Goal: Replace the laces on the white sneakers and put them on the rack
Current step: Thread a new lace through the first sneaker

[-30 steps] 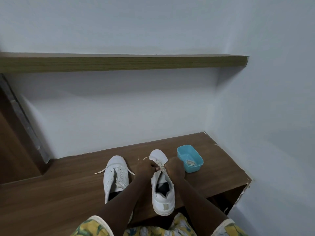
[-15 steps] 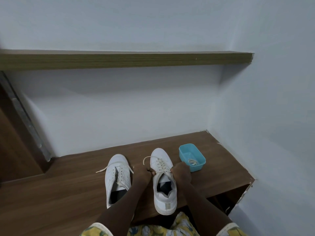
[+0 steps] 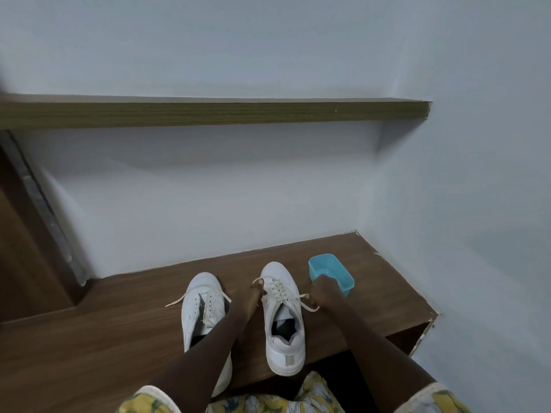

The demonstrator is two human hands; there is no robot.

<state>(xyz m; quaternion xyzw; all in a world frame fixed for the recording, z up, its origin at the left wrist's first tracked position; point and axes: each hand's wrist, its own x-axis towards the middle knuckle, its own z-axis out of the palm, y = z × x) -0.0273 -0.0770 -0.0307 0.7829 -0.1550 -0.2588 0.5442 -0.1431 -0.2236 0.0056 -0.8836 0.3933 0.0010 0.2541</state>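
Two white sneakers stand toe-away on the brown wooden surface [image 3: 89, 338]. The right sneaker [image 3: 283, 329] has a cream lace [image 3: 280, 289] threaded through its eyelets. My left hand [image 3: 252, 296] pinches one lace end at the shoe's left side. My right hand [image 3: 323, 293] pinches the other end and holds it out to the right. The left sneaker [image 3: 202, 305] sits beside it with loose lace ends trailing out; my left forearm covers its heel.
A blue plastic tub [image 3: 331, 271] stands just behind my right hand. A long wooden shelf [image 3: 208, 114] runs along the white wall above. The surface ends at a chipped corner [image 3: 429, 317] on the right, next to the side wall.
My hands have moved apart from over the right sneaker's tongue, drawing the lace ends out to each side. My right hand now hides the tub's inside.
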